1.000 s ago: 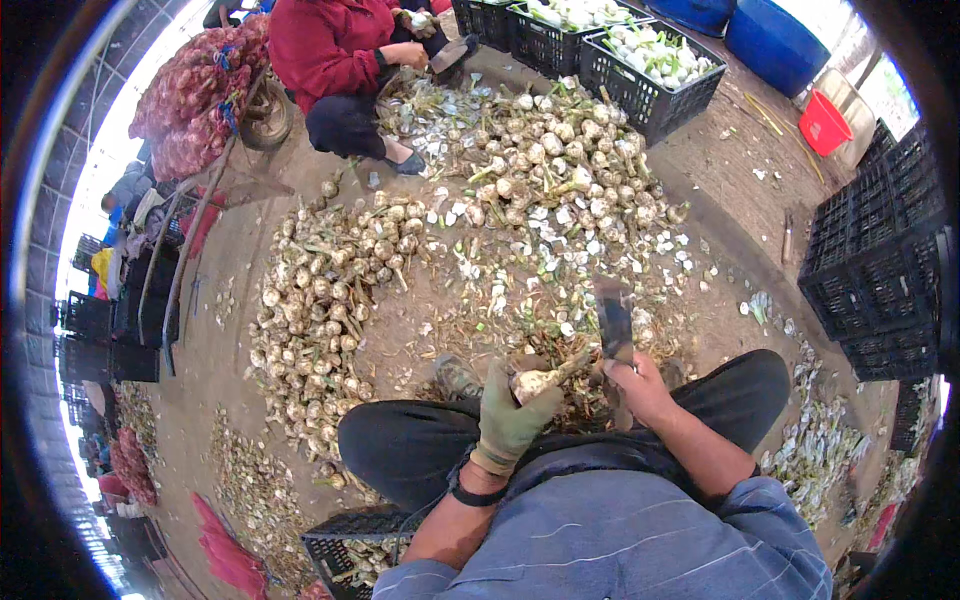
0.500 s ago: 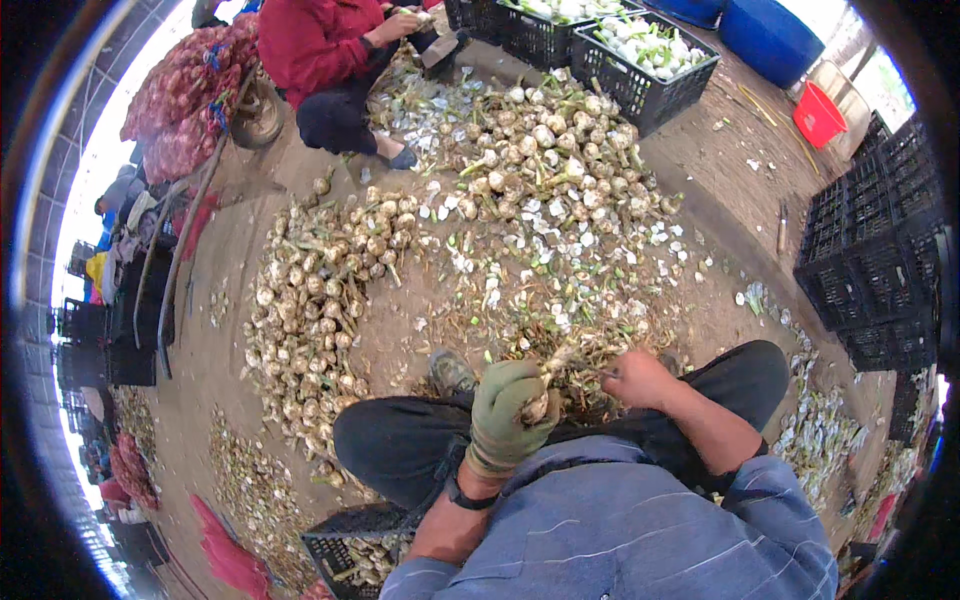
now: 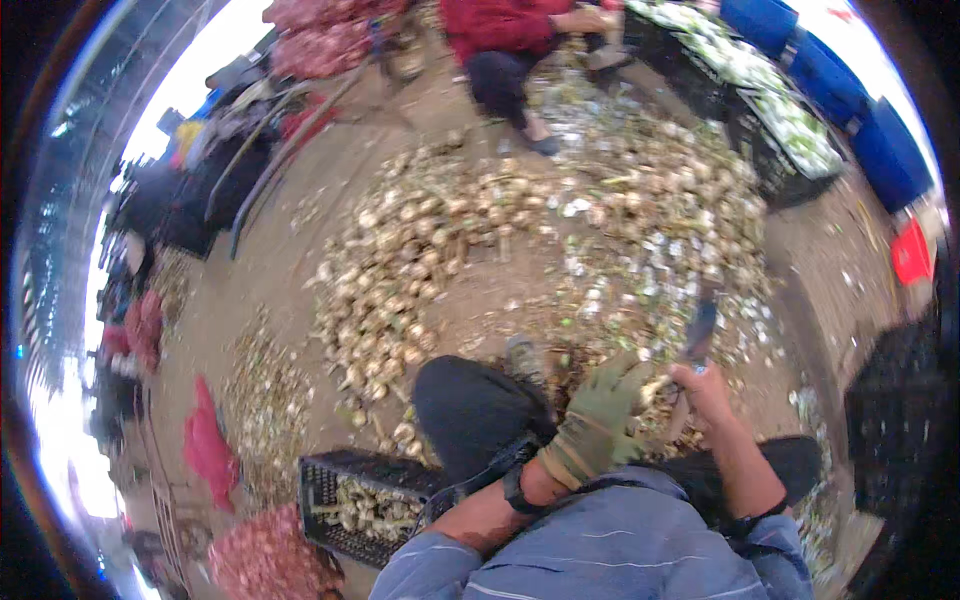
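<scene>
My left hand point(image 3: 600, 410), in a green-tan glove, is closed around a garlic bulb with its stalk point(image 3: 653, 388); the fingers and motion blur hide most of the bulb. My bare right hand point(image 3: 706, 392) is beside it, closed on a knife. The knife's blade point(image 3: 701, 328) points up and away from me. Untrimmed garlic bulbs point(image 3: 385, 280) lie in a heap on the ground ahead to the left, and a second garlic heap point(image 3: 690, 190) spreads out ahead to the right. Peelings and stalk scraps point(image 3: 560, 330) litter the ground in front of my hands.
A black crate point(image 3: 312, 500) with garlic in it stands at my left, near a pink mesh sack point(image 3: 265, 560). Across the heaps sits a person in red point(image 3: 495, 30). Far right are crates of white trimmed garlic point(image 3: 800, 140), blue barrels point(image 3: 895, 160), a red bucket point(image 3: 911, 252) and stacked black crates point(image 3: 900, 410).
My view has swung left, so the scene has shifted right and down. The knife's blade now shows, pointing away from me. My left hand still holds the garlic, now largely hidden.
</scene>
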Demonstrator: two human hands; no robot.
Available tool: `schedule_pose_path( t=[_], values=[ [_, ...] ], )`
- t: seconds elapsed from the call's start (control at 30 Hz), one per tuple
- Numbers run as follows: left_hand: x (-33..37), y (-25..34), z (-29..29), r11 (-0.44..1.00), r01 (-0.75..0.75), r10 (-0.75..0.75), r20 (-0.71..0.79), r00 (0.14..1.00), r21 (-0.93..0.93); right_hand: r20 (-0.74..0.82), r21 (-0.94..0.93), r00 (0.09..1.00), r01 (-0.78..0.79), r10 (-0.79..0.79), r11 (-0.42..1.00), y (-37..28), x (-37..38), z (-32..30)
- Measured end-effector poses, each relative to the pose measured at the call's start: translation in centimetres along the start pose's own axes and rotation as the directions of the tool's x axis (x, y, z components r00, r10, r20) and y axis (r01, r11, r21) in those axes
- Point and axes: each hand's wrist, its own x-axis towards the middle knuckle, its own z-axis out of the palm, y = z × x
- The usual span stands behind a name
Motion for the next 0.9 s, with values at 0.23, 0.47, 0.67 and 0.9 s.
schedule_pose_path(
  t=[0.23,0.47,0.67,0.9],
  values=[
    [-3.5,-3.7,-15.2,0.915,0.291,-0.400,-0.541,0.740,-0.278,-0.295,0.203,0.955,0.084,-0.021,0.976,-6.1,17.0,-8.0],
    [-23.3,-28.9,-16.4,0.460,0.725,-0.796,-0.600,0.080,-0.513,-0.215,-0.173,0.975,0.011,-0.048,0.985,1.0,15.0,-6.6],
    [-35.0,-39.7,-11.0,0.118,0.871,-0.866,-0.478,-0.144,-0.477,-0.166,-0.380,0.986,-0.074,0.011,0.922,10.2,8.6,-3.5],
    [-32.5,-41.9,-10.2,0.222,0.953,-0.973,0.111,0.203,0.204,0.022,-0.604,0.977,-0.157,0.213,0.782,17.0,8.1,-5.5]
  ],
)
